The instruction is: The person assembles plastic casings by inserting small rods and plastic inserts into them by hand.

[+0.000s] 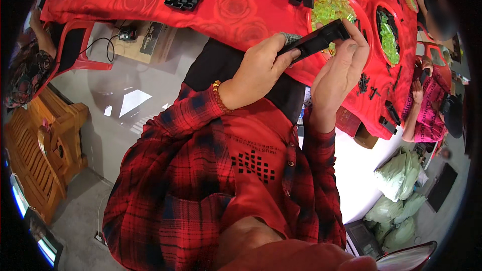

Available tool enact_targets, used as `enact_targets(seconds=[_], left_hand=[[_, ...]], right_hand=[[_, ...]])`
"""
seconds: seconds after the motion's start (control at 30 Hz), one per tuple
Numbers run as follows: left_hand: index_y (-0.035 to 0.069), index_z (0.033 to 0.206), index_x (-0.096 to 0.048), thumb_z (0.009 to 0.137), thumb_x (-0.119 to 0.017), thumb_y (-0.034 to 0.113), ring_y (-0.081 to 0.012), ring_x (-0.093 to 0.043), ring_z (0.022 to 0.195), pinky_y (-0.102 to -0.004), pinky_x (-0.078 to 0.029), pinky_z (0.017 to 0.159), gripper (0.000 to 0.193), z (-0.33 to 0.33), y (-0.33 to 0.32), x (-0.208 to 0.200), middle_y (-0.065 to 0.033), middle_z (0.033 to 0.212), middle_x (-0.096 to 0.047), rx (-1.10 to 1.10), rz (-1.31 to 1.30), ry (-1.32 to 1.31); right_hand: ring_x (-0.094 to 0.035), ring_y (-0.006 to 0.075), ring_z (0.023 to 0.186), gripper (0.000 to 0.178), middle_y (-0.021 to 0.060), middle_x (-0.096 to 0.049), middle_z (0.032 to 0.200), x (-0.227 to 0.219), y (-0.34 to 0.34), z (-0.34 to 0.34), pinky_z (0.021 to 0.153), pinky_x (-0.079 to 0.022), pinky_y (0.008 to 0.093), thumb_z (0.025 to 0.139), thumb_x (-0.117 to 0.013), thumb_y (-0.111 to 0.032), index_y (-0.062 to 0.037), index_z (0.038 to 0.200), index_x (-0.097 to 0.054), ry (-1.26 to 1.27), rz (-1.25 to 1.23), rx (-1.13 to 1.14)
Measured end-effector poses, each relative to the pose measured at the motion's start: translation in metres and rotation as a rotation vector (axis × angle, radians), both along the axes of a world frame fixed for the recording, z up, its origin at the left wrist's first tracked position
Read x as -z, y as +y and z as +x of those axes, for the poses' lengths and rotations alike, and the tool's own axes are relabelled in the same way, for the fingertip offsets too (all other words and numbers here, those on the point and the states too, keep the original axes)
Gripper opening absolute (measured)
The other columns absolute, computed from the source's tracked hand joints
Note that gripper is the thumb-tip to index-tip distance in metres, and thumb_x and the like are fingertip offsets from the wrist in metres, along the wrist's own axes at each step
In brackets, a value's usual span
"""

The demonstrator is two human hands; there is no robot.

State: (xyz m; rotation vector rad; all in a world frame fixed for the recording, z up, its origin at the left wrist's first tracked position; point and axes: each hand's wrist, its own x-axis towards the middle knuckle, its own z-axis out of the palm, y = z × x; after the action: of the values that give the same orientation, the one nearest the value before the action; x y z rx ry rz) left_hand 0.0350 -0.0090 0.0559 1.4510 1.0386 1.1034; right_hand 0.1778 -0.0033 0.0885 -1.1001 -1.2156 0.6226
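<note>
Head view: at our red-clothed bench (193, 17), before a red basin (310, 18) of yellow-green pieces (331, 10), our left hand (258, 73) pinches one end of a black plastic part (321, 38); our right hand (337, 75), fingers (358, 40) curled slightly apart, touches its other end.

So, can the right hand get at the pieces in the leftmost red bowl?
Likely yes: the right hand is near the uncovered pieces, though the black part it touches could hinder it.
</note>
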Motion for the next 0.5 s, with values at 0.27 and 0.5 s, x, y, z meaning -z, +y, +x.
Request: enact_targets(seconds=[0.27,0.5], left_hand=[[-0.001,0.103,-0.061,0.098,-0.061,0.011,-0.0082,-0.06,0.072,-0.0252,-0.05,0.065,0.014,-0.003,-0.004,0.007,-0.0034,0.08,-0.064,0.107,-0.136,-0.029],[-0.001,0.088,-0.061,0.092,-0.073,0.025,-0.0046,-0.053,0.066,-0.0268,-0.044,0.058,0.029,-0.002,-0.009,0.002,-0.0013,0.069,-0.059,0.115,-0.365,-0.31]], right_hand=[[-0.051,0.0101,0.096,0.03,0.007,-0.052,0.115,0.006,-0.011,-0.006,0.086,-0.044,0.0249,0.105,-0.051,-0.016,0.003,0.128,-0.05,-0.078,0.005,0.147],[-0.055,0.0144,0.098,0.029,0.0118,-0.055,0.113,0.009,-0.024,-0.005,0.088,-0.046,0.027,0.104,-0.05,-0.012,0.0063,0.126,-0.051,-0.384,0.071,0.261]])
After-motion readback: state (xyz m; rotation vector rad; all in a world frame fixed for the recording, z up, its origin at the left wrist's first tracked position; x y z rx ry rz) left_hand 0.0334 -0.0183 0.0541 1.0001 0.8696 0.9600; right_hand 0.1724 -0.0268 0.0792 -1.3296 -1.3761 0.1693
